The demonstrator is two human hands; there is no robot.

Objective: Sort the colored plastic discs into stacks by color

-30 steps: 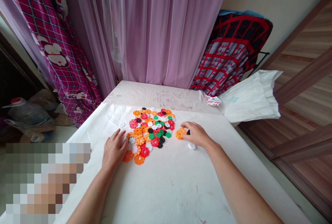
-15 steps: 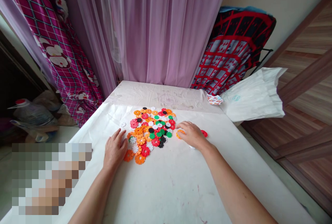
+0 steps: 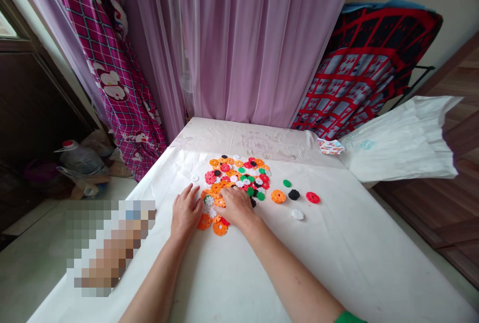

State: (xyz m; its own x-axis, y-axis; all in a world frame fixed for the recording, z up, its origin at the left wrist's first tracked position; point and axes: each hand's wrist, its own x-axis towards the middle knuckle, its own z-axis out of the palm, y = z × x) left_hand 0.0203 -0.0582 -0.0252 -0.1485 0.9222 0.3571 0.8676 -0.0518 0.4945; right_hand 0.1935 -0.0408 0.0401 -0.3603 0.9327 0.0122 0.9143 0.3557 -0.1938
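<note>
A pile of flower-shaped plastic discs (image 3: pixel 228 181) in orange, red, white, green and black lies on the white-covered table (image 3: pixel 224 283). My left hand (image 3: pixel 186 212) rests at the pile's left edge with its fingers apart, holding nothing. Over the front of the pile is my right hand (image 3: pixel 237 207); thumb and index finger are apart beside an orange disc (image 3: pixel 220 202), the other fingertips partly hidden. To the right stand an orange stack (image 3: pixel 278 196), a black stack (image 3: pixel 294 195), a red group (image 3: pixel 313 197), a white group (image 3: pixel 298 215) and a green disc (image 3: pixel 286 183).
A white bag (image 3: pixel 404 138) and a small patterned packet (image 3: pixel 331 146) sit at the table's right edge. Purple curtains (image 3: pixel 258 44) hang behind. A cloth-draped chair (image 3: pixel 362 74) stands back right; a plastic bottle (image 3: pixel 80 157) is on the floor left. A blurred patch covers the left edge.
My right hand has moved left from the orange stack onto the pile, uncovering the sorted discs. My left hand stays at the pile's left edge. The view has shifted slightly.
</note>
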